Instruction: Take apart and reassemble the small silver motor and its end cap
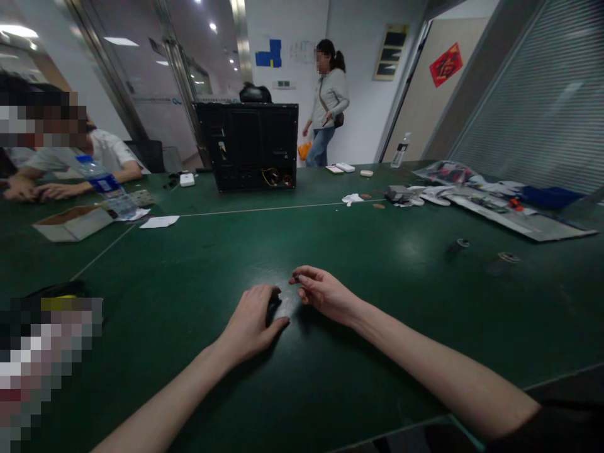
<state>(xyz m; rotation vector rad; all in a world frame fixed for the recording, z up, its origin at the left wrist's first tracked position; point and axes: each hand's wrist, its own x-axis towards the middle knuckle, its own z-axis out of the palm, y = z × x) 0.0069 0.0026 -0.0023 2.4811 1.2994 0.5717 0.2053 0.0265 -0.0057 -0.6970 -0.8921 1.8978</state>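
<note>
My left hand rests on the green tabletop, its fingers curved downward and the thumb held apart from them. A dark patch shows under its fingers, and I cannot tell whether it is shadow or an object. Just to the right, my right hand is raised slightly above the table. Between its thumb and index finger is pinched a small dark piece, too small to identify. The two hands are close but do not touch.
A black-backed cabinet or screen stands at the far edge. On the left are an open box and a water bottle, near a seated person. Two small cylinders and a cluttered board lie right. Someone stands behind.
</note>
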